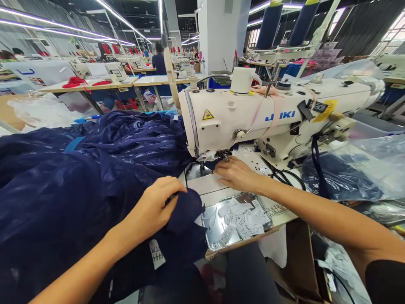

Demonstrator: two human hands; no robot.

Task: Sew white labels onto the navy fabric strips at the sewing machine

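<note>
My left hand pinches the edge of a navy garment, thumb and fingers closed on the thin cloth. The garment belongs to, or lies against, a large navy fabric heap on the left. My right hand is at the white sewing machine, its fingers bent together on the bed just right of the presser foot. A bit of navy cloth shows by those fingertips; what they hold is partly hidden. In front of the bed, a metal tray holds several white printed labels.
Black scissors lie on the machine table beside my right forearm. A clear plastic bag with navy cloth is at the right. Thread cones stand above the machine. Other sewing tables and a person are farther back.
</note>
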